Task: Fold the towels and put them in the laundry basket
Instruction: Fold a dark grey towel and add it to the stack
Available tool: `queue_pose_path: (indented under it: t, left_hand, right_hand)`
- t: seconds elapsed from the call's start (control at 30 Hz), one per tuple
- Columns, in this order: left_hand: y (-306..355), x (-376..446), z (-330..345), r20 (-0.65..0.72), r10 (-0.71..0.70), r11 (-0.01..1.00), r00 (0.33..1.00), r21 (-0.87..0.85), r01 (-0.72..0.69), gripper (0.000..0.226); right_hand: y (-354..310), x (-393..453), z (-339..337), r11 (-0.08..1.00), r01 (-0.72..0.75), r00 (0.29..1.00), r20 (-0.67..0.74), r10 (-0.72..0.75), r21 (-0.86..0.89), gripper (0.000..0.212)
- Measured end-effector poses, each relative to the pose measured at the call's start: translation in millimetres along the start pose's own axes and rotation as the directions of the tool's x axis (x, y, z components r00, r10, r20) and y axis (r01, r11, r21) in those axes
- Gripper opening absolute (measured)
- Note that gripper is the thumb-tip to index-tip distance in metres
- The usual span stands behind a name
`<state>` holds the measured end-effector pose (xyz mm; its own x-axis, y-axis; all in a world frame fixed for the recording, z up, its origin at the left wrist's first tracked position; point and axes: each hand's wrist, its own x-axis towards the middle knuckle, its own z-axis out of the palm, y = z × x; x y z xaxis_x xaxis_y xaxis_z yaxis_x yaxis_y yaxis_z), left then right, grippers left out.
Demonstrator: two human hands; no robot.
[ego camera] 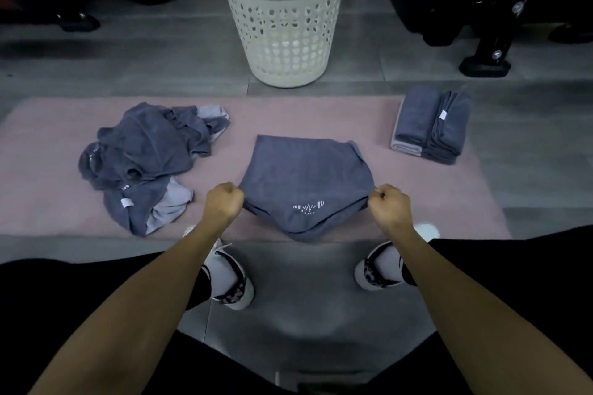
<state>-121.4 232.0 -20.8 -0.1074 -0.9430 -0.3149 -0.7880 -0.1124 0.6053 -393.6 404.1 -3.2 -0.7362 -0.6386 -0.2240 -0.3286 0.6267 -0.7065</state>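
Note:
A grey towel (306, 170) with a small white logo lies half-folded in the middle of the pink mat (288, 115). My left hand (223, 202) grips its near left corner and my right hand (390, 205) grips its near right corner, lifting the near edge so it sags between them. A heap of unfolded grey towels (144, 151) lies on the mat to the left. A stack of folded grey towels (430, 125) sits at the mat's right end. The cream laundry basket (282, 16) with heart-shaped holes stands upright on the floor beyond the mat.
My two feet in white shoes (231, 276) stand on the grey floor at the mat's near edge. Dark equipment with black legs (487, 51) stands at the back right, and more dark objects (77, 22) at the back left.

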Motion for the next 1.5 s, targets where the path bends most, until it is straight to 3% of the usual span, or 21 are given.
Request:
queue_pose_path:
  t: [0.07,0.13,0.23,0.4,0.57,0.8,0.97,1.03,1.1,1.17,1.23,1.33,1.5]
  left_hand:
    - [-3,-12,1,0.064,0.008,0.987,0.998,0.157,-0.018,0.035]
    - [-17,-17,6,0.148,0.004,0.96,0.989,0.278,-0.045,0.047]
    - [-29,-18,11,0.227,-0.03,0.923,0.973,0.381,-0.06,0.036]
    - [3,-6,28,0.301,0.11,0.936,0.947,0.29,-0.201,0.014]
    - [50,24,70,0.366,0.252,0.93,0.896,0.163,-0.328,0.02]
    - [105,99,117,0.39,0.418,0.866,0.821,0.103,-0.489,0.017]
    - [134,155,155,0.45,0.406,0.836,0.796,0.169,-0.522,0.015]
    - [137,178,175,0.481,0.401,0.833,0.779,0.162,-0.529,0.024]
    - [139,199,195,0.557,0.365,0.789,0.746,0.24,-0.565,0.052]
    - [141,217,213,0.646,0.248,0.666,0.722,0.428,-0.611,0.095]
    - [138,228,229,0.686,0.132,0.572,0.715,0.537,-0.621,0.115]
    - [132,231,241,0.692,0.079,0.57,0.718,0.559,-0.602,0.117]
    - [131,238,246,0.693,0.061,0.595,0.718,0.552,-0.584,0.118]
  right_hand:
    - [11,-7,5,0.996,-0.018,0.998,0.053,0.023,-0.092,0.02]
    - [24,-14,8,0.955,-0.031,0.976,0.199,0.094,-0.296,0.024]
    - [35,-19,5,0.856,0.017,0.906,0.371,0.206,-0.517,0.034]
    - [18,-4,2,0.903,0.051,0.936,0.336,0.106,-0.427,0.027]
    - [-7,50,8,0.906,0.152,0.946,0.323,-0.017,-0.395,0.023]
    - [-56,139,-9,0.731,0.426,0.857,0.496,-0.138,-0.533,0.032]
    - [-58,199,-4,0.661,0.468,0.823,0.561,-0.086,-0.586,0.032]
    - [-41,222,6,0.667,0.441,0.809,0.588,-0.006,-0.6,0.027]
    - [-24,246,19,0.684,0.423,0.796,0.605,0.033,-0.594,0.025]
    - [-10,268,29,0.7,0.421,0.794,0.608,0.024,-0.577,0.026]
    - [1,293,39,0.739,0.387,0.823,0.568,-0.008,-0.551,0.025]
    - [14,328,66,0.811,0.363,0.872,0.475,-0.121,-0.459,0.017]
    - [23,351,113,0.812,0.442,0.843,0.487,-0.231,-0.381,0.026]
